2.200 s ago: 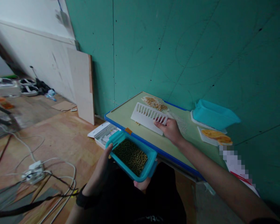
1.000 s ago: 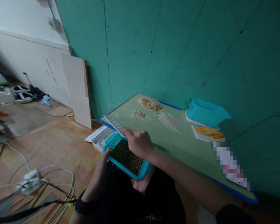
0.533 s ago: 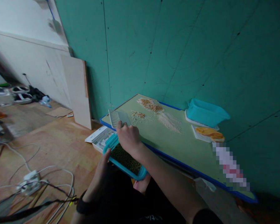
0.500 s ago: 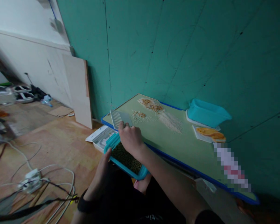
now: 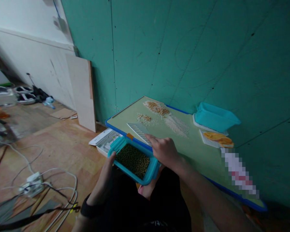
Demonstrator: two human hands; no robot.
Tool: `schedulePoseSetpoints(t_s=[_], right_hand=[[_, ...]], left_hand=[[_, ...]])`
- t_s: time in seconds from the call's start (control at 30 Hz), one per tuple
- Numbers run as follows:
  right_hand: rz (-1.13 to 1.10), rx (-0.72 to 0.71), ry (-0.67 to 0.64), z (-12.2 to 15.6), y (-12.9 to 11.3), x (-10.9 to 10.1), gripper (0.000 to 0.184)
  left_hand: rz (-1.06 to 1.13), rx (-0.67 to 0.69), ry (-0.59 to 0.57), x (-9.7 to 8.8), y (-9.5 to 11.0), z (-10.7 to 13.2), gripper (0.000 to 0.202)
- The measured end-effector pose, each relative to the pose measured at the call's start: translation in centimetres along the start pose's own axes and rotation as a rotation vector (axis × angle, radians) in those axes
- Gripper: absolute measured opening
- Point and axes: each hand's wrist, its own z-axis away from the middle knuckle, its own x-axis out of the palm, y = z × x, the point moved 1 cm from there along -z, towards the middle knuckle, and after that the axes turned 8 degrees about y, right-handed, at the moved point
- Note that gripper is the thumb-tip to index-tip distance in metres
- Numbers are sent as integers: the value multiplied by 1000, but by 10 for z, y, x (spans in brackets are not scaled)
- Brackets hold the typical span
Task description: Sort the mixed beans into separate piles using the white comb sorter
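Note:
My left hand (image 5: 105,177) grips the near left rim of a turquoise plastic tub (image 5: 153,167), thumb over the edge. Inside the tub lie dark green beans (image 5: 130,158) mixed with paler ones toward the right end. In my right hand (image 5: 166,152) is a whitish slotted scraper (image 5: 138,131), held at its right end, tilted over the board's near edge just behind the tub. Beyond it, on the pale green board (image 5: 195,156), are a small scatter of tan beans and white grains (image 5: 147,118), a larger mixed pile (image 5: 157,109) and a streak of white grains (image 5: 176,125).
A second turquoise tub (image 5: 216,115) stands at the board's far right, with a yellow-orange cloth (image 5: 218,138) on a white base before it. An opened white box (image 5: 103,141) sits below the board's left end. Cables and a power strip (image 5: 33,183) lie on the floor at left.
My right hand has moved right with the scraper, from above the tub's left part to beyond its right end, uncovering the beans. My left hand keeps its hold on the tub.

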Motion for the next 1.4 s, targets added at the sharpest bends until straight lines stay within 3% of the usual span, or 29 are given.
schedulePoseSetpoints(t_s=[0.2,0.4,0.63,0.93,1.17,1.4], right_hand=[[-16,-59,21,17,27,3,51],[47,5,-14,17,51,1,59],[62,37,-18,19,64,-1,63],[37,157,-4,18,75,3,57],[-35,373,137,7,76,4,34],[-184,659,251,-6,69,6,30]], left_hand=[[2,-115,67,-3,-6,-12,73],[22,-144,20,3,-1,1,66],[51,-81,-25,11,8,15,67],[19,-156,46,2,0,-3,67],[-29,-189,75,-4,-4,-11,73],[-31,-175,80,-3,-5,-11,70]])
